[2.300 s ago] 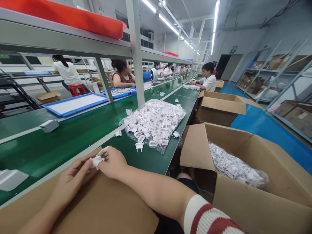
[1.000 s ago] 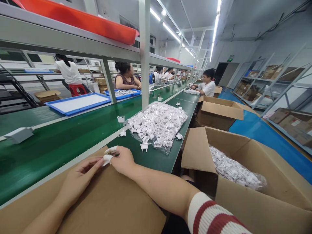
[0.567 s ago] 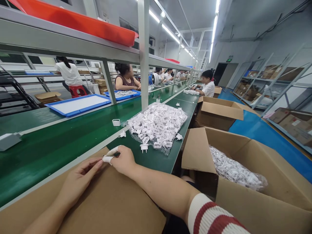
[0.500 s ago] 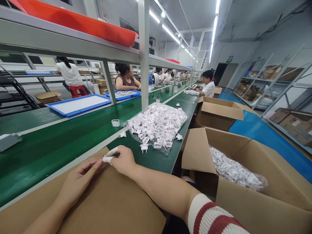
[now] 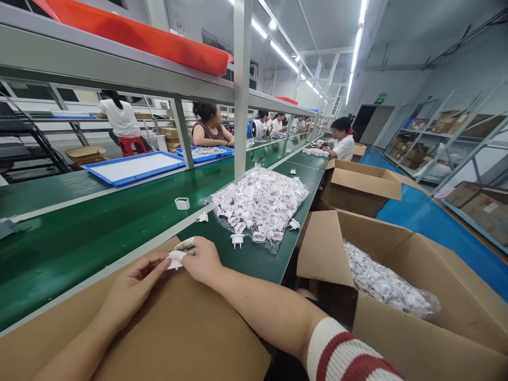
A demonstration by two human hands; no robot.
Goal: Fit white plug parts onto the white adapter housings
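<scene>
Between my two hands is a small white plug piece (image 5: 173,263) with thin pins, partly hidden by the fingers. My left hand (image 5: 133,278) pinches its left end between thumb and fingers. My right hand (image 5: 204,259), with white covers on the thumb and a fingertip, grips the right side. Both hands are over a brown cardboard sheet or box top (image 5: 174,323). Beyond them a clear bag (image 5: 260,203) full of white plug parts lies on the green bench. Loose white plugs, one with two pins (image 5: 237,240) and another (image 5: 202,216), lie beside the bag.
Left of the bench runs a green conveyor belt (image 5: 99,238), carrying a white oval housing (image 5: 182,203). An open carton (image 5: 397,328) at right holds another bag of parts (image 5: 389,280). A metal post (image 5: 241,95) and shelf with a red tray (image 5: 135,37) stand above. Co-workers sit farther off.
The white plug piece shows more between my fingers and seems turned, with its pins now visible. On the belt, the oval housing and a white item at left have moved left. The view has shifted slightly.
</scene>
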